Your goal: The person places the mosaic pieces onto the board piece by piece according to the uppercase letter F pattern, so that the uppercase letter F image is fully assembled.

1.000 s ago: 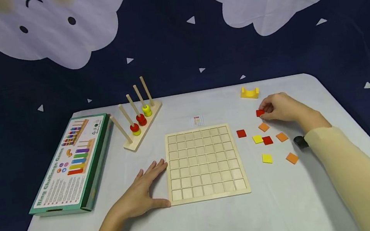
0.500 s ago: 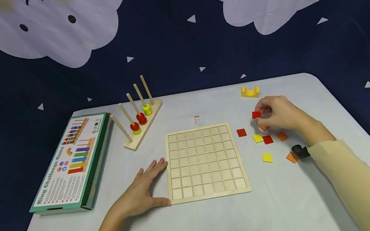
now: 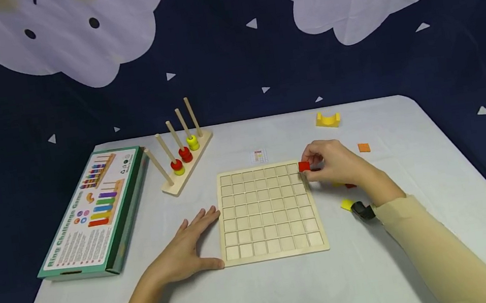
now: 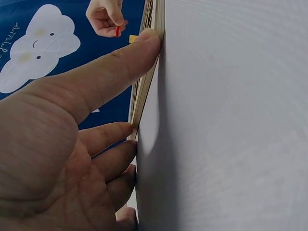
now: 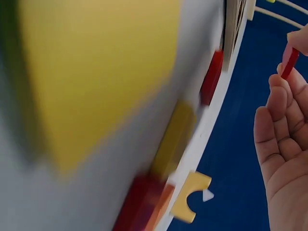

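Tile (image 3: 304, 166) in hand (image 3: 333, 161) near compartmented board (image 3: 268, 216)

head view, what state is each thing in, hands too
right hand, pinching a red tile
red tile, held up off the table
left hand, fingers spread, touching the grid board
grid board, flat on the table
box, closed, lying flat
peg stand, upright, rings on three of five pegs
orange tile, flat on the table
nearer yellow tile, partly hidden
yellow notched block, notch upward
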Demonstrator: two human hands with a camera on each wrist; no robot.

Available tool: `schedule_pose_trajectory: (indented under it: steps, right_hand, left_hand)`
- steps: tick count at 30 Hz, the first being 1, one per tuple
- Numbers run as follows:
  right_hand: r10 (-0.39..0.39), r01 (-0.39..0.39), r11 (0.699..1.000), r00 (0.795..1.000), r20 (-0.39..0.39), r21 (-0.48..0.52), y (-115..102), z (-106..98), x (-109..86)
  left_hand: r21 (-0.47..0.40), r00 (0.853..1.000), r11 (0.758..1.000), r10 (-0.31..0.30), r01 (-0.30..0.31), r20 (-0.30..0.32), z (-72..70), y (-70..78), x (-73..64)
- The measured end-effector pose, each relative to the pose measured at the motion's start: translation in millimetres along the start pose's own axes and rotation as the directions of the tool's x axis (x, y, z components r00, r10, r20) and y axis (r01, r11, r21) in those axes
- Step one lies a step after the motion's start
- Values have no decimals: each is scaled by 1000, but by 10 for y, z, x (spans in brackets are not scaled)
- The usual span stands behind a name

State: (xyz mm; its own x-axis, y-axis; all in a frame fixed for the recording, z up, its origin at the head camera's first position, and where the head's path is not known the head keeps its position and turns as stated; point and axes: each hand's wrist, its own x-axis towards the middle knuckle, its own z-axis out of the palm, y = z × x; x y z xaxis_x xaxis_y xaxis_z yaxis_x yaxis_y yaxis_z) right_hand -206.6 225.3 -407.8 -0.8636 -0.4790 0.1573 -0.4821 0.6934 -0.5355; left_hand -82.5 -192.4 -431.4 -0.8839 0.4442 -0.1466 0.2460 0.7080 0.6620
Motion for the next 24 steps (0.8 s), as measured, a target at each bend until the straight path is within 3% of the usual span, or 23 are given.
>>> schedule_pose_trajectory:
  steps: [8,15,24]
  right_hand:
    - [-31,28,999,996,82,33,-149,114,119]
    - [-82,81,997,992,91,15,-289,144,208]
    - [-55,57,998,989,139,-14,-389,159,299]
  left_hand:
    - [3,1000,1000,-8,8,1,6,-4,1]
    - [-4,1000,1000,-8,8,1,12,-14,-5]
    - [3,1000,1000,-8,8,0,11,-8,0]
